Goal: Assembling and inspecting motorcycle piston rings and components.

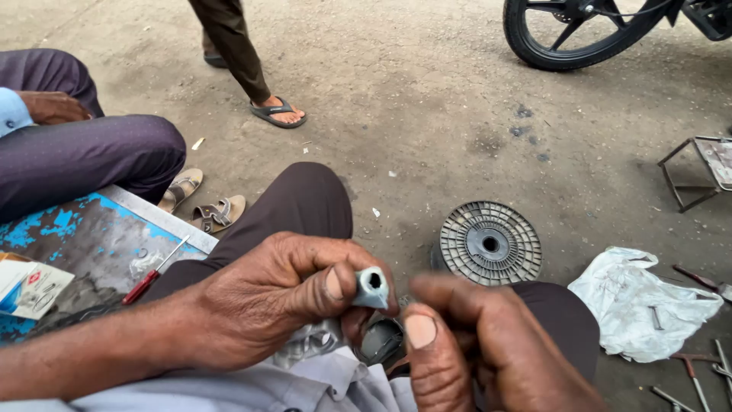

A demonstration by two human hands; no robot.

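My left hand (286,294) grips a small grey metal part with a hollow hexagonal end (371,288), pinched between thumb and fingers, its open end facing the camera. My right hand (469,347) hovers just right of it, thumb raised and fingers curled loosely, touching nothing that I can see. Below the part, a dark round metal piece (381,341) rests on a grey cloth (313,343) in my lap.
A grey ribbed disc (489,243) lies on the concrete ahead. A white rag (644,301) with tools sits at right. A red-handled screwdriver (152,273) rests on a worn blue board (84,236). A seated person, a standing person's sandalled foot (276,111) and a motorcycle wheel (576,34) are nearby.
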